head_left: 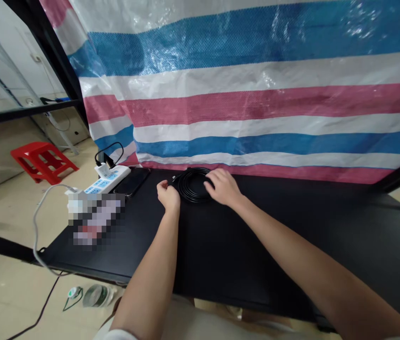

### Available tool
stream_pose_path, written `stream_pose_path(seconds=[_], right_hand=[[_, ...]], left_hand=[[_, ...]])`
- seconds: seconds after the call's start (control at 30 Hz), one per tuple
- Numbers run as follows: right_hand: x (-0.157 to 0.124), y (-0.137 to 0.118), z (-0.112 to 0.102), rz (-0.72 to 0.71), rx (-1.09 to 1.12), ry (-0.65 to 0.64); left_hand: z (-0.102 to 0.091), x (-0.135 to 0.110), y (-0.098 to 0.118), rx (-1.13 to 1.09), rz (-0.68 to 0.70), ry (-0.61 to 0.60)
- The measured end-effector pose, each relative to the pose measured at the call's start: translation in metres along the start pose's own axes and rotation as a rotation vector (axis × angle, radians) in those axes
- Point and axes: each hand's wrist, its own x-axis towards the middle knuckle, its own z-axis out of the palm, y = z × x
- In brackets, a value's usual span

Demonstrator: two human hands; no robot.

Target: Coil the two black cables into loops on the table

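Observation:
A coiled black cable (190,194) lies on the black tabletop (217,255) between my two hands. One pale-tipped end of it sticks out at the coil's upper left. My left hand (169,196) is just left of the coil, turned on its side with fingers curled in; whatever they may hold is hidden. Over the coil's right edge, my right hand (225,188) has its thumb apart from its bent fingers. These fingertips reach the loops, but I cannot tell whether they press on them.
At the table's left stand a white power strip (110,179) with plugs, a dark phone (132,182) and a pixelated patch. Behind hangs a striped plastic sheet (256,106). A red stool (42,160) and a clear bottle (95,296) are on the floor.

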Motion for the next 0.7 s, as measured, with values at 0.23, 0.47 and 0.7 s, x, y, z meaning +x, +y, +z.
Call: stream_pose_path(seconds=[0.23, 0.47, 0.7], right_hand=[[-0.013, -0.026, 0.007, -0.257, -0.070, -0.182], [-0.020, -0.002, 0.000, -0.157, -0.038, -0.243], [-0.025, -0.011, 0.001, -0.155, -0.002, -0.226]], left_hand=[[-0.006, -0.009, 0.009, 0.184, 0.092, -0.190], [-0.003, -0.010, 0.006, 0.153, 0.091, -0.207], [-0.001, -0.009, 0.007, 0.162, 0.082, -0.120]])
